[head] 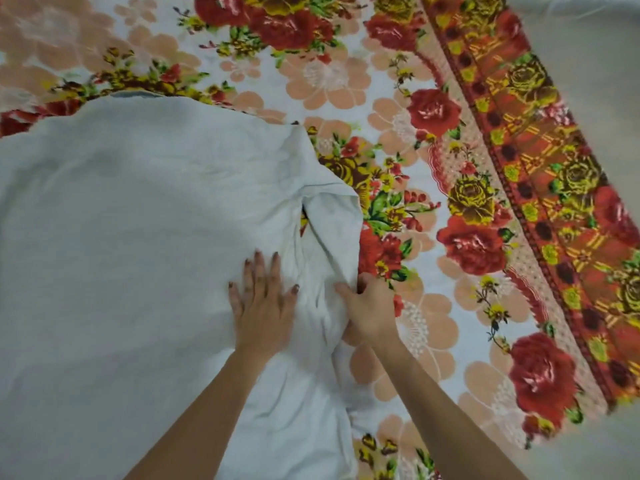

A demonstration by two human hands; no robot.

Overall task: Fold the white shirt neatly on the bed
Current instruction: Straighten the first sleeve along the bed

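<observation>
White shirt [138, 237], spread on a bed [433, 161] that is covered by a floral sheet of red roses and peach blossoms. A banded red and yellow border [519, 150] of the sheet is seen well to the right of both grips.

The left grip [263, 303] is laid flat, palm down, on the cloth. Its fingers [258, 271] are held straight and spread, directed away from the person, and nothing is held by it.

The right grip [369, 311] is placed just beside the left, apart from it, and is closed on the right-hand edge of the shirt. A bunched fold is pinched there, with the fingers curled under it and the thumb [343, 291] pressed on top.

Beyond the right grip a creased flap [332, 223] of the garment is raised into ridges. To the left of the left grip the greater part of the shirt is laid smooth and is cut off by the frame. Both forearms are bare and are seen entering from the lower edge, converging toward the fold.
</observation>
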